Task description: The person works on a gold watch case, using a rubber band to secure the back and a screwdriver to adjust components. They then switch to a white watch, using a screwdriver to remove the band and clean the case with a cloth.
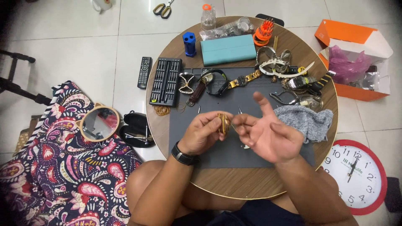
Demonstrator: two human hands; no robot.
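Above the grey mat point(234, 155) on the round wooden table point(234, 184), my left hand point(203, 133) is curled around a small gold watch case point(224, 123), pinching it upright between thumb and fingers. My right hand point(268, 134) meets it from the other side, thumb and forefinger closed on what seems to be a thin tool, too fine to make out; the other fingers are spread wide. Just beside my right hand lies a grey cloth point(305, 119). Farther back on the mat sit several wristwatches point(243, 80), with a black screwdriver set point(166, 81) to their left and a teal case point(228, 49) behind.
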